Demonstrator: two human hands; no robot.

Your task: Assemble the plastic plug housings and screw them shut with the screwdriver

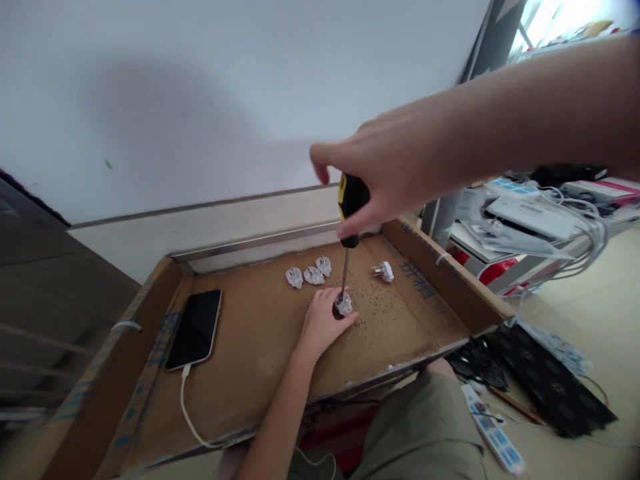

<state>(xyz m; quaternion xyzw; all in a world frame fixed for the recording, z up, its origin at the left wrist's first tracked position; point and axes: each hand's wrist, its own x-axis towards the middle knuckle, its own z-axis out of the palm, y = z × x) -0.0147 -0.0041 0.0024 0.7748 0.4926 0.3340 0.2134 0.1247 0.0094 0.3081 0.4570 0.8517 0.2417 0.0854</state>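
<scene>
Near the centre of the frame, left hand (pixel 324 323) rests on a cardboard tray (pixel 250 333), thumb and fingers curved closely round a small whitish plug piece (pixel 344 306). Right hand (pixel 395 167), upper right of centre, has its fingers closed about the black and yellow handle of a screwdriver (pixel 357 195); one finger sticks out to the left, off the handle. Shaft near-vertical, tip down at the plug piece; exact contact too small to tell. Just left and above: three similar pieces (pixel 314 275), grouped. Right of the shaft: white plug (pixel 385 271), prongs to the left. Dark specks (pixel 377 308) scattered between. Left of frame: phone (pixel 196 330), white cable (pixel 186 405) attached at its lower end.
</scene>
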